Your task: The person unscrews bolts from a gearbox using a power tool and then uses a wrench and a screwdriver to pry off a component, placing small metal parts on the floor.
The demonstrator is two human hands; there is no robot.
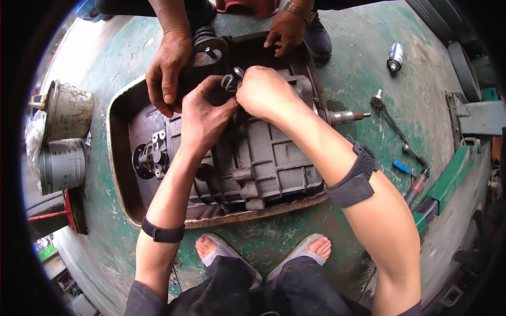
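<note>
A grey metal gearbox housing (263,158) lies in a shallow metal tray (120,174) on the green floor. My left hand (203,118) rests on its top, fingers curled toward a small metal fitting (232,80). My right hand (263,92) is closed around that same fitting from the right. The two hands touch each other over the part. A splined shaft (348,117) sticks out of the housing to the right. Across the tray, another person's hands (167,68) (285,32) hold the housing's far end and the tray's rim.
A ratchet wrench (392,124) and a blue-handled tool (403,167) lie on the floor at right, with a small can (395,55) further back. Two grey cans (63,164) (68,108) stand at left. My sandalled feet (263,253) are at the tray's near edge.
</note>
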